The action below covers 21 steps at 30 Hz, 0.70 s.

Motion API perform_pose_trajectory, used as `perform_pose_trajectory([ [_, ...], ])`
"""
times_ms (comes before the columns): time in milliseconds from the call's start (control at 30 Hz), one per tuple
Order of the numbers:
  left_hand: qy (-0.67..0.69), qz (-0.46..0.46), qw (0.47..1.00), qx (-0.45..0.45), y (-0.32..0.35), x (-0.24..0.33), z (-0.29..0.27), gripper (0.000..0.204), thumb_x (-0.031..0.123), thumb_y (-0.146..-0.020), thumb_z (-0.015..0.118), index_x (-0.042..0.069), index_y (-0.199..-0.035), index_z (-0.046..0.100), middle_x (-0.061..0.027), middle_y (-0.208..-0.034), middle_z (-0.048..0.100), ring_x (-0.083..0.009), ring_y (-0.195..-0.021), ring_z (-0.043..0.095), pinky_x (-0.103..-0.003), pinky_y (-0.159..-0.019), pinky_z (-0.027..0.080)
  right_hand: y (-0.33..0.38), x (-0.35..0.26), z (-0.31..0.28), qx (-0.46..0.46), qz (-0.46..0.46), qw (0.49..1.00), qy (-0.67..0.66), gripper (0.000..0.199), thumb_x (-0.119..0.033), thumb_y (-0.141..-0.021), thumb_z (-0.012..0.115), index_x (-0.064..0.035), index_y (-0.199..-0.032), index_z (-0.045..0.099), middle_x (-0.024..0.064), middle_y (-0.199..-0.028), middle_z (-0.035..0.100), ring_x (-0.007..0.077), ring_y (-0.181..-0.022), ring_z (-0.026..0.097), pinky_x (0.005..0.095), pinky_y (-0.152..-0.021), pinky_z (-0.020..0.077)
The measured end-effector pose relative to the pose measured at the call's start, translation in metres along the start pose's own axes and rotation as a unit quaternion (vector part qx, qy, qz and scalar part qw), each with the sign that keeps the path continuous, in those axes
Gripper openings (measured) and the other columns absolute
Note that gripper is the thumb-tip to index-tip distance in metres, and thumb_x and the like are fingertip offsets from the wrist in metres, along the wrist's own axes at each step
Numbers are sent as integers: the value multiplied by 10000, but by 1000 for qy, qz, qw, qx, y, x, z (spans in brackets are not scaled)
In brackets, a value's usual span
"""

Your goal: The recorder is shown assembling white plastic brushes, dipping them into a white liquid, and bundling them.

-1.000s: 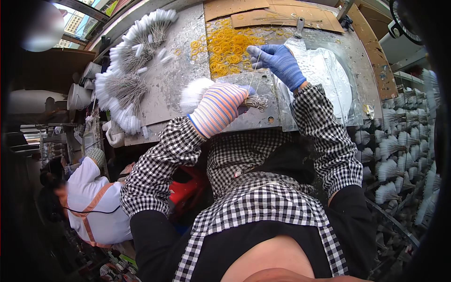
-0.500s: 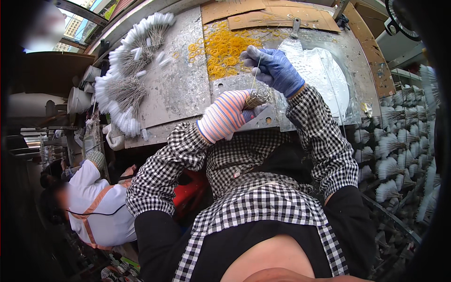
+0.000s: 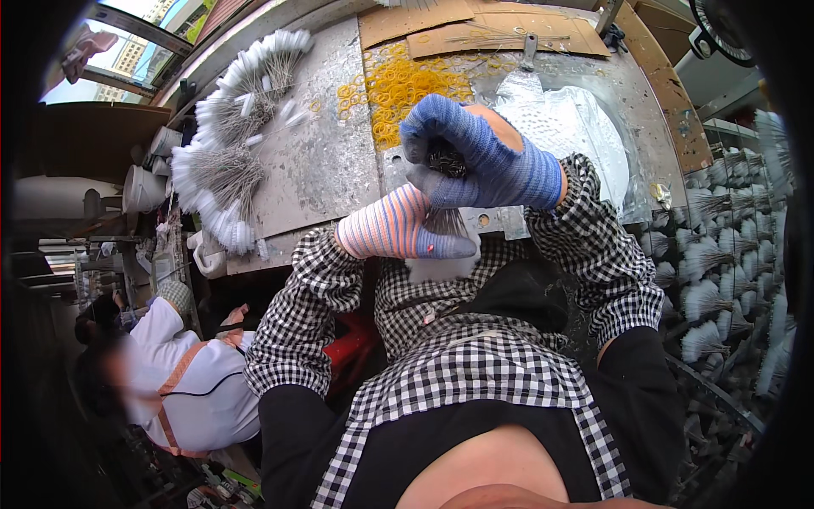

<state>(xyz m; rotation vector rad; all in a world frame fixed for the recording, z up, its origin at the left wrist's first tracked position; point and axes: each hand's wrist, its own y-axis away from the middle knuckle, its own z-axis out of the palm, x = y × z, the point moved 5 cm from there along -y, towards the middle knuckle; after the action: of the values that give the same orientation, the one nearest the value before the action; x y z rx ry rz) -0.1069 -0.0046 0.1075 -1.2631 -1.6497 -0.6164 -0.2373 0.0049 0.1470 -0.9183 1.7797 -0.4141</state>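
My left hand (image 3: 381,225), in a pink-and-white striped glove with blue-grey fingertips, grips a bundle of wire-handled brushes (image 3: 444,222). Their white bristle ends hang below it, toward my apron. Curled round the dark wire ends at the top of the bundle is my right hand (image 3: 487,161), in a blue glove with grey fingertips. Both hands are close together above the table's near edge. Just beyond them lies a loose heap of yellow rubber bands (image 3: 415,89). Whether a rubber band is round the bundle is hidden by the fingers.
Bundles of white-tipped wire brushes (image 3: 225,161) line the table's left side. A white patch (image 3: 593,144) and a scraper (image 3: 529,53) lie at the right, with cardboard (image 3: 500,30) behind. Racked brushes (image 3: 712,254) fill the right side. A person (image 3: 199,390) works at lower left.
My right hand has come down from the raised, stretched rubber band and closed round the bundle's wire ends. The bundle has tipped, so its white bristles now show below my left hand.
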Motion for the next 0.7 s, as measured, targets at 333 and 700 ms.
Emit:
perform_pose_trajectory([
  [333, 421, -97, 880, 196, 15, -69, 7, 416, 366, -960, 722, 64, -1219, 604, -65, -1071, 684, -187, -1056, 670, -351, -944, 542, 42, 29, -46, 227, 145, 957, -104, 485, -345, -974, 698, -89, -1369, 578, 39, -1082, 667, 108, -924, 617, 272, -767, 504],
  [700, 875, 110, 434, 183, 25, -133, 101, 398, 382, -1059, 479, 108, -1316, 610, -54, -1337, 661, -202, -1204, 630, -395, -975, 519, 141, 28, -10, 301, 411, 837, -200, 318, -268, -1009, 653, -23, -1210, 666, 11, -932, 667, 59, -809, 605, 216, -732, 490],
])
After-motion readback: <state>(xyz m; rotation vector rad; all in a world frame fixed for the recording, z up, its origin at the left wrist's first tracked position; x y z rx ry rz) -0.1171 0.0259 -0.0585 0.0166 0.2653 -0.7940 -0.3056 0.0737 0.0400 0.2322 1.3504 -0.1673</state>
